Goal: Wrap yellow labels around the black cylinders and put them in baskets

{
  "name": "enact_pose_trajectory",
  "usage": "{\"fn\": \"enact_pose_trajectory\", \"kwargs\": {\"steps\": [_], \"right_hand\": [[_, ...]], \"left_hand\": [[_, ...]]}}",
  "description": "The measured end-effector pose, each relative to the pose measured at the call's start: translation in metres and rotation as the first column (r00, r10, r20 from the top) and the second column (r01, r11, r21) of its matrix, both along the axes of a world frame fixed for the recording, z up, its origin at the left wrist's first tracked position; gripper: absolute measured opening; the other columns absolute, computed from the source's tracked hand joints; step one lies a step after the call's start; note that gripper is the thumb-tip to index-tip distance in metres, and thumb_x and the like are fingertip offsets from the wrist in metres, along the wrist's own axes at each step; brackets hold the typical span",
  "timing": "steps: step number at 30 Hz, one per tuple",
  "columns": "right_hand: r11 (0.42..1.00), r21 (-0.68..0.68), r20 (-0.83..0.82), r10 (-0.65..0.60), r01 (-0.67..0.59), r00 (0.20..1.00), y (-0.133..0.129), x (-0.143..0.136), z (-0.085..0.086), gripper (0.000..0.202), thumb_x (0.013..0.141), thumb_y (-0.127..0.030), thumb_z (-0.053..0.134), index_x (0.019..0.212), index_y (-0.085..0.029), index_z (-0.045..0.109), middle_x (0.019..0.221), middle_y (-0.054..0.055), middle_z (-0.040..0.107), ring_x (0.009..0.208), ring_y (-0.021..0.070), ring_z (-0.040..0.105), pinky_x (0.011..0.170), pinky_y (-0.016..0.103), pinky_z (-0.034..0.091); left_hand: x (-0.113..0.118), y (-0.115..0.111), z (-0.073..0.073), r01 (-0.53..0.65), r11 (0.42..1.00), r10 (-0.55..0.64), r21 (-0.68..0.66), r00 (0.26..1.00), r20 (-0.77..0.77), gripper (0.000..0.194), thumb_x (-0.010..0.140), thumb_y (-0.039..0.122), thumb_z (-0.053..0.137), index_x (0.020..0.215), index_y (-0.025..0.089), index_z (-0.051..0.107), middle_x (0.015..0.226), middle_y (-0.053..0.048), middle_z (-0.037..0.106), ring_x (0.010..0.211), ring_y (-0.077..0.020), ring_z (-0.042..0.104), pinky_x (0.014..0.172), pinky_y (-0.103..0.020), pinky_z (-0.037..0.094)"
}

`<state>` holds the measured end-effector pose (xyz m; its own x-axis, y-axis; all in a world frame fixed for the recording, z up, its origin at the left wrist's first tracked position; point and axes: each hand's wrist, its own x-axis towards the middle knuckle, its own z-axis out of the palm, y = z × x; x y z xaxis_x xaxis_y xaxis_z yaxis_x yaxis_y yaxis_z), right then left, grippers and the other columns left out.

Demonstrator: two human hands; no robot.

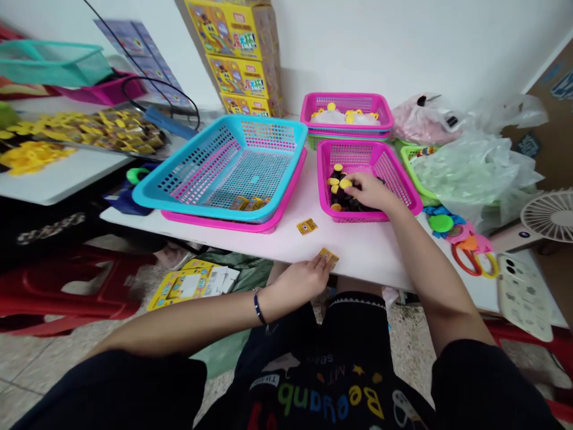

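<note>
My left hand (307,279) is at the front edge of the white table, its fingers closed on a small yellow printed packet (329,257). A second yellow packet (307,226) lies flat on the table just beyond it. My right hand (371,192) reaches into a pink basket (398,173), fingers pinching a small black piece with a round yellow top (345,183). Several similar black and yellow pieces (335,179) lie heaped around the fingertips; part of the heap is hidden under the hand.
Left of the pink basket, a large blue basket (201,209) with a few yellow packets (250,203) rests on a pink one. Behind are another pink basket (347,98) and stacked yellow boxes (242,74). Plastic bags (478,167), a small fan (548,218) and a phone (524,295) are at right.
</note>
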<state>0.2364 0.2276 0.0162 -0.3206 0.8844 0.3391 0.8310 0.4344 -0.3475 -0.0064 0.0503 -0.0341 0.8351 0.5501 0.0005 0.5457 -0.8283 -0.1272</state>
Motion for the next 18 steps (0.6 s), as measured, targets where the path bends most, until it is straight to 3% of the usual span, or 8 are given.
{"fn": "enact_pose_trajectory", "kwargs": {"steps": [2, 5, 9, 12, 14, 16, 18], "right_hand": [[0.994, 0.047, -0.077, -0.091, 0.095, 0.993, -0.01, 0.012, 0.005, 0.031, 0.097, -0.037, 0.061, 0.122, -0.023, 0.073, 0.116, 0.008, 0.078, 0.103, 0.0265, 0.07, 0.092, 0.044, 0.053], [0.938, 0.18, -0.147, -0.271, 0.295, 0.951, -0.028, 0.028, 0.007, 0.033, 0.096, -0.037, 0.059, 0.123, -0.022, 0.071, 0.124, 0.014, 0.075, 0.118, 0.0341, 0.065, 0.102, 0.055, 0.045], [0.847, 0.278, -0.196, -0.411, 0.453, 0.89, -0.047, 0.038, -0.001, 0.033, 0.097, -0.039, 0.055, 0.121, -0.022, 0.07, 0.123, 0.015, 0.074, 0.12, 0.0368, 0.062, 0.105, 0.06, 0.04], [0.853, 0.269, -0.258, -0.383, 0.447, 0.887, -0.049, 0.038, -0.009, 0.034, 0.097, -0.041, 0.055, 0.12, -0.022, 0.069, 0.119, 0.014, 0.075, 0.114, 0.0338, 0.065, 0.104, 0.056, 0.044], [0.878, 0.27, -0.305, -0.311, 0.395, 0.9, -0.046, 0.039, -0.012, 0.036, 0.097, -0.044, 0.055, 0.122, -0.021, 0.069, 0.116, 0.013, 0.075, 0.107, 0.031, 0.067, 0.102, 0.052, 0.048], [0.893, 0.273, -0.36, -0.25, 0.358, 0.899, -0.043, 0.041, -0.014, 0.039, 0.098, -0.046, 0.054, 0.124, -0.021, 0.068, 0.115, 0.012, 0.076, 0.102, 0.029, 0.068, 0.1, 0.048, 0.052], [0.899, 0.263, -0.409, -0.224, 0.35, 0.884, -0.04, 0.043, -0.016, 0.042, 0.098, -0.05, 0.053, 0.125, -0.021, 0.068, 0.115, 0.012, 0.076, 0.103, 0.0281, 0.069, 0.097, 0.046, 0.054]], "left_hand": [[-0.003, -0.003, 0.002, 0.022, 0.999, -0.022, -0.024, 1.0, 0.017, 0.046, 0.098, -0.001, 0.041, 0.132, 0.008, 0.069, 0.13, -0.023, 0.074, 0.12, -0.0311, 0.075, 0.089, -0.038, 0.067], [-0.008, -0.001, 0.01, 0.068, 0.993, -0.06, -0.096, 0.994, 0.09, 0.043, 0.099, 0.001, 0.041, 0.131, 0.01, 0.069, 0.12, -0.016, 0.079, 0.105, -0.0264, 0.079, 0.083, -0.034, 0.066], [-0.004, 0.031, 0.014, -0.021, 0.985, 0.082, -0.171, 0.93, 0.357, 0.048, 0.095, 0.001, 0.049, 0.14, 0.01, 0.063, 0.116, -0.014, 0.078, 0.104, -0.0237, 0.077, 0.09, -0.035, 0.064], [0.007, 0.065, 0.02, -0.057, 0.971, 0.187, -0.231, 0.784, 0.592, 0.041, 0.089, 0.005, 0.059, 0.126, 0.013, 0.074, 0.104, -0.011, 0.078, 0.088, -0.0192, 0.075, 0.084, -0.033, 0.064], [0.017, 0.085, 0.032, -0.02, 0.957, 0.238, -0.29, 0.625, 0.744, 0.027, 0.085, 0.01, 0.067, 0.107, 0.017, 0.082, 0.097, -0.008, 0.076, 0.081, -0.0159, 0.071, 0.073, -0.028, 0.061], [0.029, 0.101, 0.047, 0.02, 0.941, 0.29, -0.338, 0.47, 0.834, 0.018, 0.081, 0.013, 0.072, 0.093, 0.019, 0.083, 0.092, -0.006, 0.073, 0.081, -0.0152, 0.069, 0.067, -0.025, 0.058], [0.042, 0.115, 0.062, 0.052, 0.934, 0.305, -0.353, 0.395, 0.866, 0.014, 0.077, 0.014, 0.076, 0.088, 0.019, 0.083, 0.089, -0.005, 0.073, 0.084, -0.0163, 0.068, 0.069, -0.025, 0.057]]}}
